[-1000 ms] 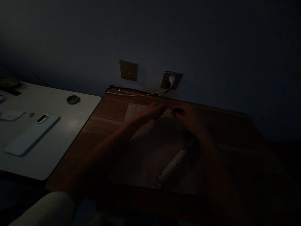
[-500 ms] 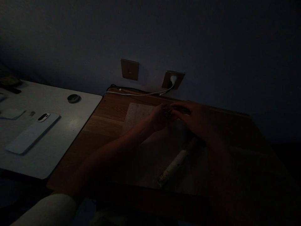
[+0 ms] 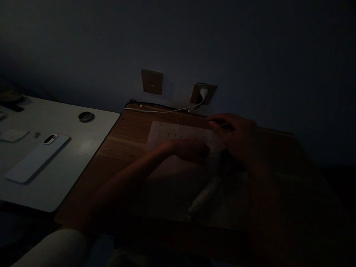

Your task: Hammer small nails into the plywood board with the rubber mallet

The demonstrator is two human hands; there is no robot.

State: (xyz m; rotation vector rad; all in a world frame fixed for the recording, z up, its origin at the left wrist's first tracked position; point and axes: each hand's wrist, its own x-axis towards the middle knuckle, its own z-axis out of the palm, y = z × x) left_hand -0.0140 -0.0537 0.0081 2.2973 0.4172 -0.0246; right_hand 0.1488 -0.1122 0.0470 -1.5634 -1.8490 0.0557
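Observation:
The scene is very dim. My left hand [image 3: 191, 149] is curled with its knuckles up, low over a pale sheet [image 3: 162, 135] on the wooden table. What its fingers hold, if anything, is hidden. Higher and to the right, my right hand [image 3: 239, 135] has its thumb and fingers drawn together; a thin thing seems to lie between them, too dark to name. Below the hands a pale, dark-spotted, handle-like rod [image 3: 201, 200] lies slanted on the sheet. Its upper end runs toward a dark shape [image 3: 226, 157] beside my right wrist, which I cannot identify.
A white table [image 3: 66, 148] adjoins the wooden table [image 3: 122, 148] on the left. On it lie a pale phone [image 3: 36, 159] and a small round dish-like thing [image 3: 86, 116]. Behind, a white cable [image 3: 161, 111] runs to a plug [image 3: 204, 92] in the wall socket.
My hands were together over small dark, shiny pieces; now they are apart. The left hand has come down toward me and turned knuckles up, while the right has shifted slightly right.

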